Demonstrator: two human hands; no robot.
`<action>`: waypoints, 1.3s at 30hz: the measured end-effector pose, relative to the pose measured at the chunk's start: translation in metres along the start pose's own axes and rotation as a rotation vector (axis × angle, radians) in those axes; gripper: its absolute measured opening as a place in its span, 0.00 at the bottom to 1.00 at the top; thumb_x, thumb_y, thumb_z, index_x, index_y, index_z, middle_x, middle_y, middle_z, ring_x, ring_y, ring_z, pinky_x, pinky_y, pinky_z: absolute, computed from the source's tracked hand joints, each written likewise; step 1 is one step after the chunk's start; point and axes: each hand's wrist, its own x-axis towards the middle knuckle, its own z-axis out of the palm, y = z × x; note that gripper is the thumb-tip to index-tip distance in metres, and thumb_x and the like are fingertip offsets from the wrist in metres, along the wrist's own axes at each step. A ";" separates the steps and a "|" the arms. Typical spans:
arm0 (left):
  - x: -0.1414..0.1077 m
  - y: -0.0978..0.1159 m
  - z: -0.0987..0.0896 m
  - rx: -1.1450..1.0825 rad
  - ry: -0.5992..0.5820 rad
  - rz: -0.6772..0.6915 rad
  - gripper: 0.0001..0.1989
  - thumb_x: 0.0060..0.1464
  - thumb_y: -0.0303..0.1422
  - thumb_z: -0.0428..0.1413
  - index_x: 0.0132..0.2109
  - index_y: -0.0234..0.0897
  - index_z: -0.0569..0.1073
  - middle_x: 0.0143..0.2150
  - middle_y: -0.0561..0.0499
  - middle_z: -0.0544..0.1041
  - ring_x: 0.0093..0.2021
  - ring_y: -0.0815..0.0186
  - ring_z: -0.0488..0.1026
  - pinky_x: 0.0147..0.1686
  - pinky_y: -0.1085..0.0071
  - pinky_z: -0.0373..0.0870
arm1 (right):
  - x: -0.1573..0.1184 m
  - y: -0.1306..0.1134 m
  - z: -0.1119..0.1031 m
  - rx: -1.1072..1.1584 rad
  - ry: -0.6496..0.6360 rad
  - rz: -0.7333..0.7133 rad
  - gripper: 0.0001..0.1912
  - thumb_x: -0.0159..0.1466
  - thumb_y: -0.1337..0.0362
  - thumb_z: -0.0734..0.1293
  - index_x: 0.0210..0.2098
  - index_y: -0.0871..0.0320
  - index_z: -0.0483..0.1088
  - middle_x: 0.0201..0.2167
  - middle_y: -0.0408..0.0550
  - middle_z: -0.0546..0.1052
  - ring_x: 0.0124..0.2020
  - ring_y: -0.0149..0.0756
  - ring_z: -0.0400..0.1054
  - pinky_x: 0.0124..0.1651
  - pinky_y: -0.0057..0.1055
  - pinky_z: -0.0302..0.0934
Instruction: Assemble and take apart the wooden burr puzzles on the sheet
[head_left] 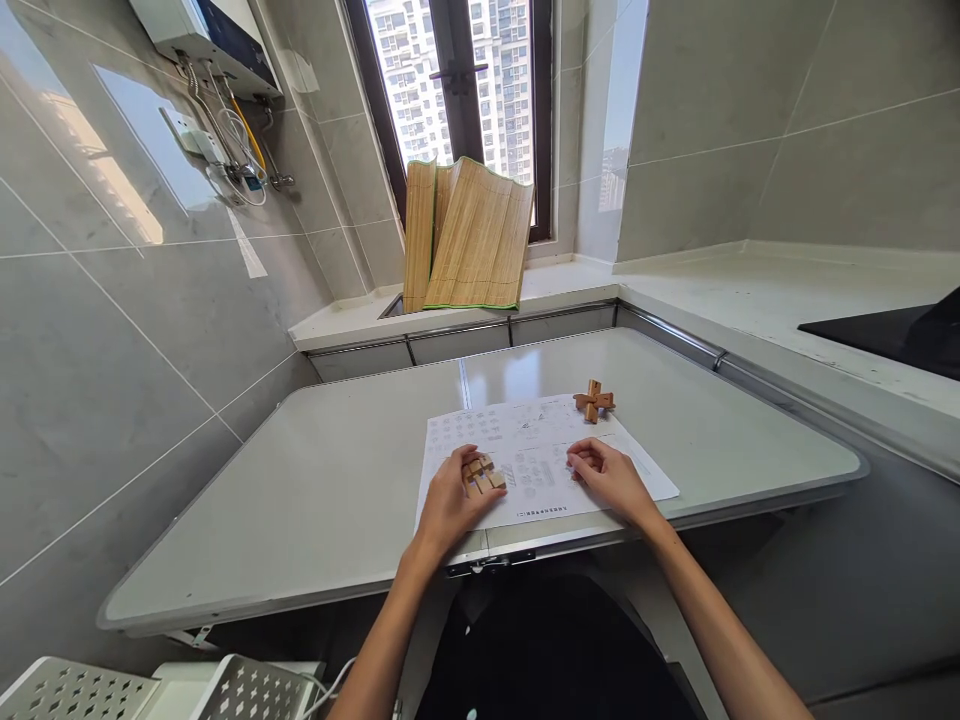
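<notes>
Light wooden burr-puzzle pieces [484, 476] with notches sit in my left hand [451, 499]. Its fingers and thumb curve around them over the left part of a printed sheet [536, 500]. My right hand [609, 475] rests at the right part of the sheet with its fingers curled together; nothing shows in them, and its palm is hidden. Beyond that hand, an assembled wooden burr puzzle [593, 402], darker brown and cross-shaped, stands at the sheet's far right corner. Small diagrams and lines of text cover the paper.
The sheet lies on a pale folding table [300, 490] with a metal latch [491, 564] at its front edge. A bamboo mat [480, 240] leans by the window. White perforated baskets [255, 690] stand low at left. A counter [750, 285] runs along the right.
</notes>
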 end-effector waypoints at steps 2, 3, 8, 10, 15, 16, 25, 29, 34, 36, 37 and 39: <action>0.001 0.012 0.012 -0.028 -0.073 0.028 0.37 0.48 0.42 0.69 0.61 0.42 0.65 0.57 0.45 0.77 0.57 0.54 0.75 0.58 0.57 0.71 | 0.000 -0.001 0.000 -0.006 0.006 -0.002 0.09 0.62 0.57 0.66 0.37 0.55 0.73 0.30 0.44 0.81 0.30 0.38 0.77 0.40 0.34 0.68; 0.001 0.017 0.018 -0.037 -0.106 0.032 0.37 0.47 0.42 0.70 0.61 0.42 0.66 0.56 0.45 0.77 0.57 0.53 0.75 0.58 0.56 0.71 | 0.000 -0.001 0.000 -0.008 0.007 -0.001 0.09 0.62 0.57 0.66 0.37 0.55 0.73 0.30 0.44 0.81 0.30 0.38 0.77 0.40 0.34 0.68; 0.002 0.026 0.034 -0.049 -0.193 0.045 0.37 0.45 0.43 0.71 0.60 0.41 0.68 0.57 0.43 0.76 0.58 0.51 0.74 0.57 0.54 0.71 | 0.000 -0.001 0.000 -0.008 0.001 0.010 0.09 0.62 0.56 0.66 0.37 0.55 0.73 0.31 0.45 0.81 0.30 0.38 0.78 0.40 0.34 0.69; 0.002 0.026 0.037 -0.058 -0.202 0.056 0.38 0.46 0.43 0.71 0.61 0.42 0.67 0.57 0.43 0.76 0.57 0.51 0.74 0.57 0.53 0.71 | 0.001 0.000 0.001 -0.005 -0.001 0.012 0.09 0.62 0.56 0.67 0.38 0.55 0.73 0.31 0.45 0.82 0.31 0.38 0.78 0.41 0.34 0.69; 0.001 0.021 0.036 -0.042 -0.213 0.069 0.44 0.45 0.44 0.71 0.66 0.43 0.62 0.58 0.43 0.73 0.59 0.51 0.71 0.59 0.53 0.69 | 0.001 0.000 0.000 0.008 0.003 -0.004 0.10 0.62 0.55 0.67 0.37 0.55 0.73 0.31 0.45 0.81 0.30 0.38 0.78 0.40 0.33 0.70; 0.000 0.020 0.035 -0.013 -0.200 0.080 0.45 0.44 0.46 0.71 0.65 0.42 0.63 0.59 0.42 0.71 0.60 0.50 0.69 0.60 0.52 0.68 | 0.000 -0.001 0.000 0.002 0.000 -0.006 0.10 0.62 0.55 0.67 0.37 0.55 0.73 0.30 0.45 0.81 0.30 0.38 0.78 0.39 0.33 0.69; -0.012 0.007 0.018 0.060 -0.124 0.014 0.34 0.44 0.51 0.69 0.56 0.43 0.74 0.44 0.47 0.72 0.48 0.53 0.69 0.50 0.56 0.69 | -0.012 -0.026 -0.002 -0.100 -0.265 -0.191 0.17 0.63 0.48 0.69 0.40 0.54 0.78 0.29 0.44 0.78 0.31 0.36 0.70 0.33 0.30 0.63; -0.020 0.008 0.012 -0.116 -0.107 -0.070 0.35 0.46 0.47 0.70 0.59 0.43 0.71 0.40 0.52 0.73 0.39 0.61 0.69 0.44 0.64 0.69 | -0.014 -0.030 0.003 -0.116 -0.362 -0.246 0.16 0.61 0.49 0.71 0.41 0.53 0.78 0.26 0.41 0.76 0.27 0.34 0.67 0.30 0.29 0.60; -0.028 0.011 0.007 -0.202 -0.093 -0.067 0.35 0.47 0.44 0.69 0.61 0.45 0.69 0.40 0.53 0.73 0.37 0.64 0.67 0.43 0.67 0.68 | -0.020 -0.038 0.011 -0.256 -0.391 -0.328 0.17 0.57 0.49 0.75 0.41 0.51 0.78 0.24 0.38 0.75 0.24 0.32 0.63 0.30 0.29 0.57; -0.029 0.010 0.006 -0.227 -0.099 -0.058 0.35 0.48 0.43 0.69 0.63 0.46 0.68 0.42 0.53 0.73 0.38 0.65 0.67 0.44 0.68 0.68 | -0.022 -0.041 0.015 -0.306 -0.379 -0.343 0.16 0.57 0.49 0.75 0.38 0.51 0.78 0.24 0.38 0.74 0.24 0.32 0.64 0.30 0.29 0.57; -0.030 0.009 0.005 -0.239 -0.103 -0.052 0.36 0.49 0.43 0.68 0.63 0.46 0.68 0.43 0.53 0.73 0.38 0.65 0.67 0.45 0.68 0.69 | -0.022 -0.042 0.016 -0.318 -0.377 -0.341 0.15 0.57 0.49 0.75 0.37 0.51 0.78 0.23 0.38 0.74 0.24 0.32 0.64 0.30 0.29 0.57; -0.031 0.009 0.005 -0.260 -0.110 -0.046 0.36 0.49 0.43 0.68 0.64 0.47 0.67 0.44 0.52 0.73 0.38 0.65 0.67 0.45 0.68 0.69 | -0.022 -0.040 0.018 -0.312 -0.375 -0.327 0.14 0.58 0.49 0.75 0.36 0.52 0.77 0.23 0.38 0.74 0.24 0.32 0.64 0.30 0.29 0.57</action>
